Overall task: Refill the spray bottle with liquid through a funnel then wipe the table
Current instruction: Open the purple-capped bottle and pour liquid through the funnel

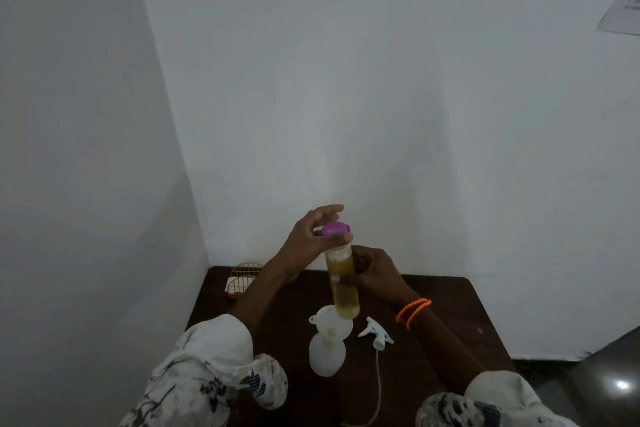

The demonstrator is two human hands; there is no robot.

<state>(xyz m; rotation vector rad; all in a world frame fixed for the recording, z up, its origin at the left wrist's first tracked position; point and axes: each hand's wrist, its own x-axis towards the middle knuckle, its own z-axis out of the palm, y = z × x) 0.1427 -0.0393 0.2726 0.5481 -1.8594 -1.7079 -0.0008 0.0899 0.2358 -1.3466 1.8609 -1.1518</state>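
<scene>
- Dark brown wood forms the table (450,315), which we see pushed into a corner where two pale, plain walls meet; a strip of dark glossy floor (595,371) with one bright reflection shows at lower right.
- We note a sheet of paper (623,0) fixed high on the right-hand wall, its print too blurred to read.
- At the far left corner of the table we see a small gold wire rack (242,276).
- We hold a clear bottle of yellow liquid (343,288) upright above the table: our right hand (372,274) wraps its fingers round the middle of the body, an orange beaded bracelet (414,312) on that wrist.
- Our left hand (313,241) pinches the purple cap (335,229) between thumb and curled fingers, the upper fingers spread loosely above it; the cap sits on the neck.
- Below, we see the white spray bottle (327,355) standing on the table with the white funnel (332,321) seated in its neck, the funnel's bowl just under the base of the held bottle.
- Just beside it on the right lies the white spray head (375,333), detached, its thin tube (378,388) trailing toward the near edge.
- Both forearms emerge from rolled white sleeves (214,357) printed with dark patterns.
</scene>
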